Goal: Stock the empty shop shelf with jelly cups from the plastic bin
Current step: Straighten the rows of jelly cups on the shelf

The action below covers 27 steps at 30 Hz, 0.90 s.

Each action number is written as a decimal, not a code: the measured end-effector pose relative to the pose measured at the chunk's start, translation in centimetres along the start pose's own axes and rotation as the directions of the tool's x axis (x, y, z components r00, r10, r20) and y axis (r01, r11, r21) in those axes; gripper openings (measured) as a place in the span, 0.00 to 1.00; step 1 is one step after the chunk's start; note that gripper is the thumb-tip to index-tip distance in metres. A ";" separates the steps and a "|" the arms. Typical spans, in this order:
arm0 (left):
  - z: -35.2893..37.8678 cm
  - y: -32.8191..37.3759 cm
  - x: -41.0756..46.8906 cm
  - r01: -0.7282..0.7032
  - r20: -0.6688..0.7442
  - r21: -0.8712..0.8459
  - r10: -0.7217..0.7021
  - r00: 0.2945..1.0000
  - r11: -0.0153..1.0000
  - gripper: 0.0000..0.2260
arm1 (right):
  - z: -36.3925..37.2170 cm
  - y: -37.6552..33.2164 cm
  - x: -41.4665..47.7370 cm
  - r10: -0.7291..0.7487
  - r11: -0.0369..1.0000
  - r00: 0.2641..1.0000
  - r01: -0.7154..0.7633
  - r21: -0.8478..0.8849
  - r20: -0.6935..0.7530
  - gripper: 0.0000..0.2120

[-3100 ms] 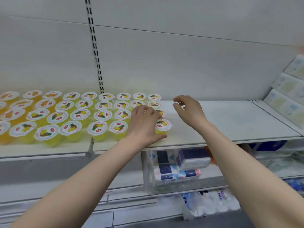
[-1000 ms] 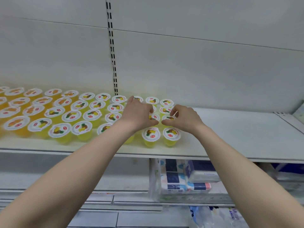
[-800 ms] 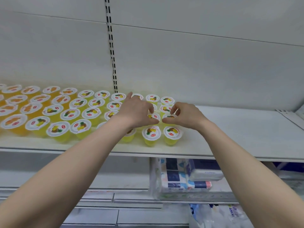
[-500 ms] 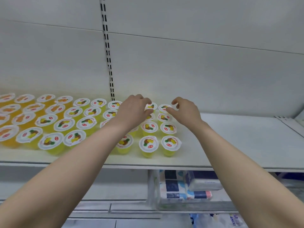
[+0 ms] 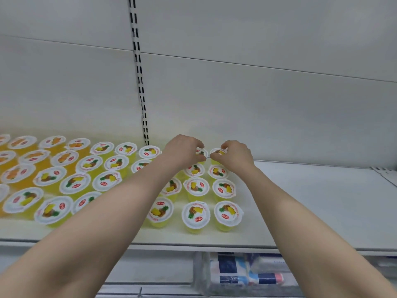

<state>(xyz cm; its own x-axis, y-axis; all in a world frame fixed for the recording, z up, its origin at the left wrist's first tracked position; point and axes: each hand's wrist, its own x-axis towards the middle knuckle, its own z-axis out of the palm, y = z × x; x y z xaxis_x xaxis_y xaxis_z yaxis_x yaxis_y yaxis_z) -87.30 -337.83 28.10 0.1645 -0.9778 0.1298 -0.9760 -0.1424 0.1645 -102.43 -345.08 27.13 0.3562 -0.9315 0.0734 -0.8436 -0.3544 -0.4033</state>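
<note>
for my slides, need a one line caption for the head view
Both hands, left hand and right hand, set jelly cups at the back of a half-filled shelf.

I see a smooth, matt white painted-metal shelf board (image 5: 311, 203) carrying small translucent yellow plastic jelly cups (image 5: 195, 218), each sealed with a white printed foil-like lid that shows a faint sheen. The pale back panel (image 5: 257, 104) looks flat and matt, its slotted upright strip (image 5: 139, 82) apparently metal. Below, blue-and-white packs (image 5: 240, 269) sit in glossy, crinkled plastic wrap.
</note>
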 end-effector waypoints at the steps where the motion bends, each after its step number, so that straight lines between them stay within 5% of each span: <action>1: 0.1 0.0 0.1 -0.004 0.002 0.000 0.004 1.000 1.000 0.20 | 0.1 0.2 0.0 -0.008 1.000 1.000 0.008 0.007 -0.001 0.22; 6: 0.5 -0.1 0.5 -0.009 -0.039 -0.012 0.008 0.999 1.000 0.19 | -0.1 1.2 -0.3 -0.042 0.996 0.999 0.042 0.076 -0.007 0.28; 9: 0.5 0.0 0.2 -0.020 -0.074 0.009 0.020 0.997 1.000 0.19 | -0.3 1.9 -1.0 -0.107 0.990 0.988 0.116 0.080 -0.108 0.21; 15: -0.2 -0.5 -1.7 -0.035 -0.122 -0.062 0.027 0.992 0.997 0.13 | -1.1 1.9 -3.4 -0.207 0.978 0.974 0.203 0.048 0.090 0.17; 27: -0.4 0.5 -6.1 -0.028 -0.157 0.057 0.036 0.987 0.998 0.13 | -1.2 1.5 -4.8 -0.155 0.987 0.986 0.157 -0.036 0.066 0.20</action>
<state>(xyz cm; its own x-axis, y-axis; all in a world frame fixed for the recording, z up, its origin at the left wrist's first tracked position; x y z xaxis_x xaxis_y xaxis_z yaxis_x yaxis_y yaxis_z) -88.78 -331.84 27.83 0.1493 -0.9461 0.2875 -0.9868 -0.1239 0.1047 -105.88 -341.23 27.28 0.5084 -0.8579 0.0743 -0.7908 -0.4993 -0.3540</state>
